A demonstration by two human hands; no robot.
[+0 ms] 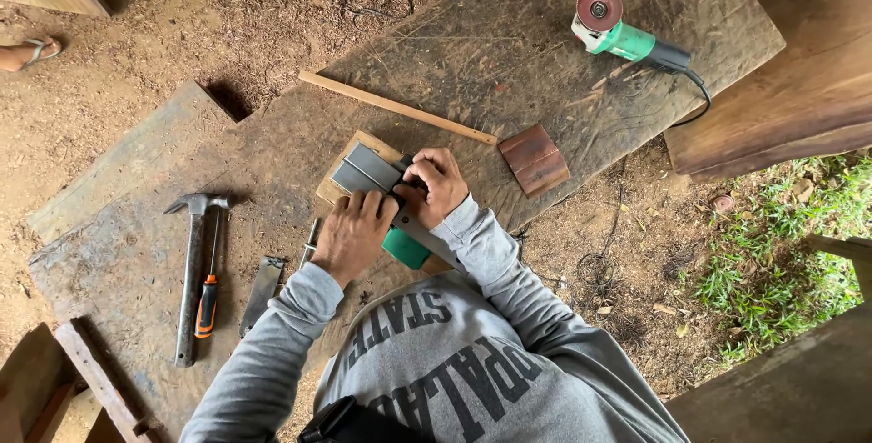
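Note:
Both my hands rest on a green and grey power planer [374, 179] turned base-up over a small pale wooden board [341, 163] on a big worn plank [472, 52]. My left hand [352, 232] grips the planer's body near its green end [405, 248]. My right hand [438, 184] has its fingers curled on the planer's side, by the grey sole. Whether the right fingers hold a small part is hidden.
A steel claw hammer [191, 266], an orange-handled screwdriver [208, 302] and a flat metal blade [262, 291] lie left. A thin wooden stick [395, 108], a reddish wood block [534, 159] and a green angle grinder [627, 36] lie beyond. Another person's sandalled foot [27, 52] is far left.

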